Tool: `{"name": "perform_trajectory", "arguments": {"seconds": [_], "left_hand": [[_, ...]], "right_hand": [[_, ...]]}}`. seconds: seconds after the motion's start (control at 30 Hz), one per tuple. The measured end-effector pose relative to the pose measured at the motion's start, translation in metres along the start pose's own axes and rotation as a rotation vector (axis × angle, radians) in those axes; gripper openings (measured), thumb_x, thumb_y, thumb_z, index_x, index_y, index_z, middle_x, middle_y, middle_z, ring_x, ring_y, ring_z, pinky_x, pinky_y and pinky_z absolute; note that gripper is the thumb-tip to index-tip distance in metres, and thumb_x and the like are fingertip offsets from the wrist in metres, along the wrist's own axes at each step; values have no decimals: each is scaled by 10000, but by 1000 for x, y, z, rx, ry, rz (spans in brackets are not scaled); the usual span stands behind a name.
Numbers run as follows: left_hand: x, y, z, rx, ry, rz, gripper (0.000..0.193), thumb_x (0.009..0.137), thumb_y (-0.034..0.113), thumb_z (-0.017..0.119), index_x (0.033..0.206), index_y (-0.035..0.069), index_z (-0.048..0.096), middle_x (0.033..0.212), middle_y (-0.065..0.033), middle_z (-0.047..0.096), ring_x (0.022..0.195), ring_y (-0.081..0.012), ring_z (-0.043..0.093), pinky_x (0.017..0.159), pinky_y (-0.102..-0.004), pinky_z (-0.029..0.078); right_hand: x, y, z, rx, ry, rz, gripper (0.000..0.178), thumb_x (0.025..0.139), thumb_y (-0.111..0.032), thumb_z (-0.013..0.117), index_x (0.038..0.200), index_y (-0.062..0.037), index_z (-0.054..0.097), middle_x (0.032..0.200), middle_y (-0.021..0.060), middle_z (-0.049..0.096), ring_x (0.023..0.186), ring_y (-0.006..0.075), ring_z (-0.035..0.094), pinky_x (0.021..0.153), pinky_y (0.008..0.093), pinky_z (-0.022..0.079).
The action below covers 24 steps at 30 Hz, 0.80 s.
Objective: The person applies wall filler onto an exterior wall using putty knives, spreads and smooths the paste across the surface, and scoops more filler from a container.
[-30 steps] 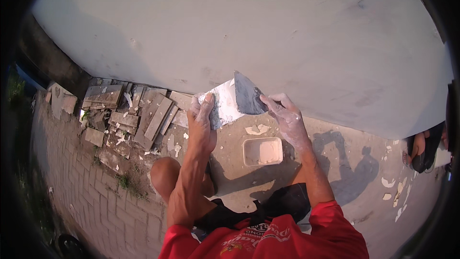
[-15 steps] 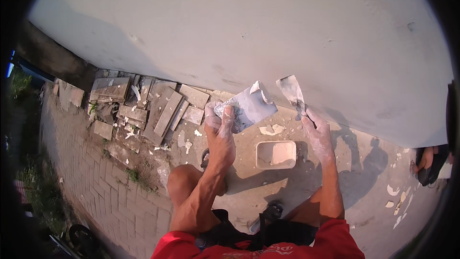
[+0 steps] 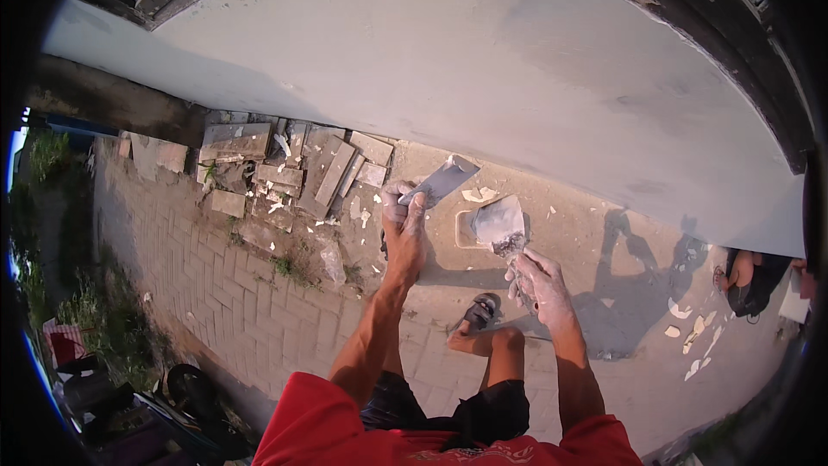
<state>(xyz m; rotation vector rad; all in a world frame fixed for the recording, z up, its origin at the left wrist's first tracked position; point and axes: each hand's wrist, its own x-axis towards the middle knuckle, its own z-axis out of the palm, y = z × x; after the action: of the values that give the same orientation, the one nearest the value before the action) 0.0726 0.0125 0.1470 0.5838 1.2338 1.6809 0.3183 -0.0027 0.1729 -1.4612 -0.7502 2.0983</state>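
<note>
The work seems to be at a pause between strokes: left of the tub (image 3: 466, 233), the left hand (image 3: 404, 223) is closed round a plate (image 3: 444, 179); at the tub's near right, the right hand (image 3: 536, 280) grips a scraper (image 3: 498, 223). The next move likely calls for a steady blade. The scraper hides most of the tub (contents included); its height above is unclear.

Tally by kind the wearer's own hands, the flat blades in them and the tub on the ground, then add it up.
Hands: 2, the left hand and the right hand
Blades: 2, the left blade and the right blade
Tubs: 1, the pale tub, partly hidden
Total: 5
</note>
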Motion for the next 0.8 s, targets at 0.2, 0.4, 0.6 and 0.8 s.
{"name": "perform_trajectory", "arguments": {"seconds": [0.2,0.4,0.6,0.8], "left_hand": [[-50,149,82,282,-203,305,156,929,-38,528,1037,46,454,993,-90,577,978,-185,550,896,-309,427],[-72,238,89,846,-440,732,323,840,-180,492,1095,18,500,1112,-177,657,1102,-318,615,947,-412,481],[-72,275,106,940,-602,922,347,789,-165,544,1090,8,547,1145,-150,659,1098,-337,614,915,-402,510],[-96,242,37,1097,-413,524,284,894,-74,519,1168,-9,551,1073,-184,659,990,-348,634,837,-374,514]], "right_hand": [[-112,-125,39,92,-149,-3,223,956,-225,568,999,-10,614,711,50,604,507,124,575,399,251,426],[-183,-175,50,5,-230,-83,203,950,-234,581,929,-33,598,717,44,601,489,112,537,390,248,378],[-207,-154,41,204,-233,-270,192,912,-167,589,827,4,576,694,91,597,459,143,509,422,274,405],[-206,-154,27,407,-37,-444,186,917,-157,582,983,17,593,829,101,650,577,144,584,473,269,479]]}}
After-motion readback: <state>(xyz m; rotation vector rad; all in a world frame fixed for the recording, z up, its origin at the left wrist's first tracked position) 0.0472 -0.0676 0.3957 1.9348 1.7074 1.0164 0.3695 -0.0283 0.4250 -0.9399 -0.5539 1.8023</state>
